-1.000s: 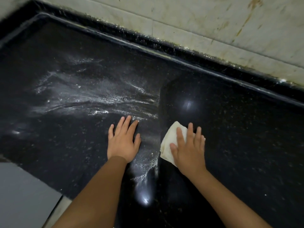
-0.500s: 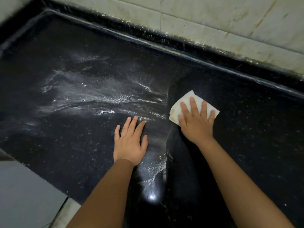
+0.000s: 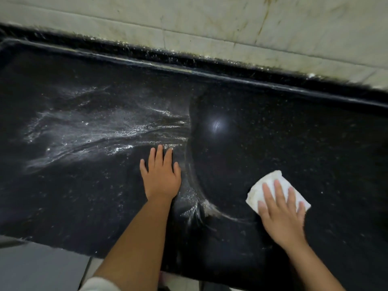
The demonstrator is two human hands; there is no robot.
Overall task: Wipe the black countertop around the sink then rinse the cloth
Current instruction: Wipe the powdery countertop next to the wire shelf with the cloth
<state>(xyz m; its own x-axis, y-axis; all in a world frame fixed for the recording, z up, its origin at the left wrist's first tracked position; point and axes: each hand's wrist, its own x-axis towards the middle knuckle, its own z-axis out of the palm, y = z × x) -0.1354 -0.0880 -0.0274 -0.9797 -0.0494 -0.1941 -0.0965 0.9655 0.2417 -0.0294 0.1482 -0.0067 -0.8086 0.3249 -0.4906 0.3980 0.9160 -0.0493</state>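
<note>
The black countertop [image 3: 304, 143] fills the view, speckled and wet. A folded white cloth [image 3: 270, 183] lies flat on it at the right, pressed down under my right hand [image 3: 281, 215], whose fingers are spread over it. My left hand [image 3: 160, 177] rests flat on the counter in the middle, fingers apart, holding nothing. White soapy streaks [image 3: 94, 135] cover the counter's left half. A curved line divides them from the darker wiped patch [image 3: 220, 148]. No sink is in view.
A stained pale tiled wall [image 3: 210, 24] runs along the back behind a raised black lip [image 3: 231, 77]. The counter's front edge [image 3: 63, 247] runs across the lower left, with grey floor [image 3: 37, 269] below it.
My right hand has slid the cloth right and back toward me, widening the wiped patch. The left hand has stayed planted on the counter.
</note>
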